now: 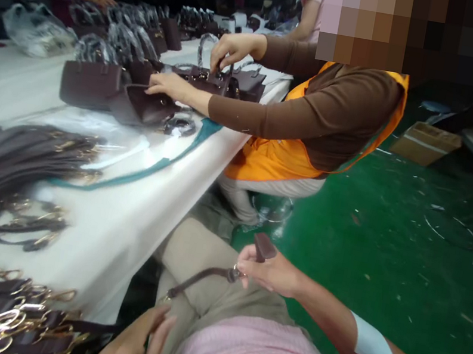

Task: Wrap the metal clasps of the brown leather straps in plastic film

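Above my lap, my right hand (pixel 273 271) pinches a dark brown strap (pixel 201 279) near a metal buckle. A short brown tab stands up over the fingers and seems part of the same strap. The strap runs down, slightly slack, to a metal fitting beside the fingertips of my left hand (pixel 136 344). My left hand is curled round the strap's lower part, its grip partly hidden by the fingers. To its left, on the table corner, lies a pile of straps with gold clasps (pixel 9 314).
More looped straps (pixel 1 174) lie on the white-covered table (pixel 117 241), near a teal strip (pixel 152 166). Across the corner a seated co-worker in an orange apron (pixel 275 162) handles brown handbags (pixel 91 83). Other people stand behind. A cardboard box (pixel 426 142) sits on the green floor (pixel 371 242).
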Demonstrator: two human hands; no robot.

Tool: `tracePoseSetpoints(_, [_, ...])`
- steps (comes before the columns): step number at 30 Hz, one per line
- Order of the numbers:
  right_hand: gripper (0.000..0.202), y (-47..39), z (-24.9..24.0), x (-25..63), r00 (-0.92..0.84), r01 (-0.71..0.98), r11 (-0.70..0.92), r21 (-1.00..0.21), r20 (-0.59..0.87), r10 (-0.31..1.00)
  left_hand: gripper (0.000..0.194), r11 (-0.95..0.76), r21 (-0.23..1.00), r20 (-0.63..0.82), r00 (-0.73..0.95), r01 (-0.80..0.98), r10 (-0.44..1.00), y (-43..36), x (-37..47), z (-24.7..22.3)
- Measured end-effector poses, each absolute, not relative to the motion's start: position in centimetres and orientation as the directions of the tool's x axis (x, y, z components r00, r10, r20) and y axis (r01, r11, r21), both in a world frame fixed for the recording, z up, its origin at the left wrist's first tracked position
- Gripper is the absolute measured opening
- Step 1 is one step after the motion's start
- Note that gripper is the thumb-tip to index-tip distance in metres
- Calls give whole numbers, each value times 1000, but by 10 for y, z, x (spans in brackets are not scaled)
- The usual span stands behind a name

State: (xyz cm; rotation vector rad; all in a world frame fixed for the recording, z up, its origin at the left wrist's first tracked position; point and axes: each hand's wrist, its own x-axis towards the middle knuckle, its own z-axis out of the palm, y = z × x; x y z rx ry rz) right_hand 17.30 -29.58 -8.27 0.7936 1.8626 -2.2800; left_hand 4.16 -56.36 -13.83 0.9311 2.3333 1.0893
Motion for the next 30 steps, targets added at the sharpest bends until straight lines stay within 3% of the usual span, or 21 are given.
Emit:
tracePoseSetpoints(2, [35, -301, -83, 169, -873, 401, -256, -879, -452, 182, 37, 252, 811, 211, -664, 529, 717, -535, 62, -128])
tracePoseSetpoints(5, [39, -309, -86, 166, -877, 406, -315, -858, -463, 130, 53, 52, 808, 336, -531, 587, 778, -495, 80, -118])
tracePoseSetpoints(9, [41, -315, -89, 169, -852, 431, -431, -793, -514, 94, 45, -19, 917, 232, -494, 398, 838, -480, 85, -122])
tracePoseSetpoints(12, [42, -318, -93, 169, -841, 437, -484, -758, -535, 79, 30, 35, 975, 107, -608, 218, 787, -488, 84, -130])
tracePoseSetpoints(14, [46, -319, -99, 165, -848, 428, -494, -756, -525, 69, 25, 109, 994, -69, -716, 10, 694, -492, 83, -132])
tracePoseSetpoints(16, [56, -321, -106, 160, -854, 430, -521, -737, -519, 28, 30, 96, 960, -270, -773, -264, 573, -494, 81, -133])
tracePoseSetpoints(19, [69, -325, -117, 151, -856, 430, -596, -678, -516, -30, 37, -177, 793, -452, -757, -584, 473, -496, 73, -134])
tracePoseSetpoints(21, [61, -328, -123, 147, -859, 402, -616, -677, -512, 2, 38, -347, 686, -482, -756, -640, 442, -498, 66, -135])
tracePoseSetpoints(24, [44, -334, -125, 145, -866, 355, -565, -744, -490, 100, 37, -452, 653, -475, -793, -608, 381, -504, 56, -135])
tracePoseSetpoints(30, [46, -339, -126, 148, -871, 350, -404, -846, -452, 194, 39, -563, 624, -428, -840, -542, 333, -508, 42, -128])
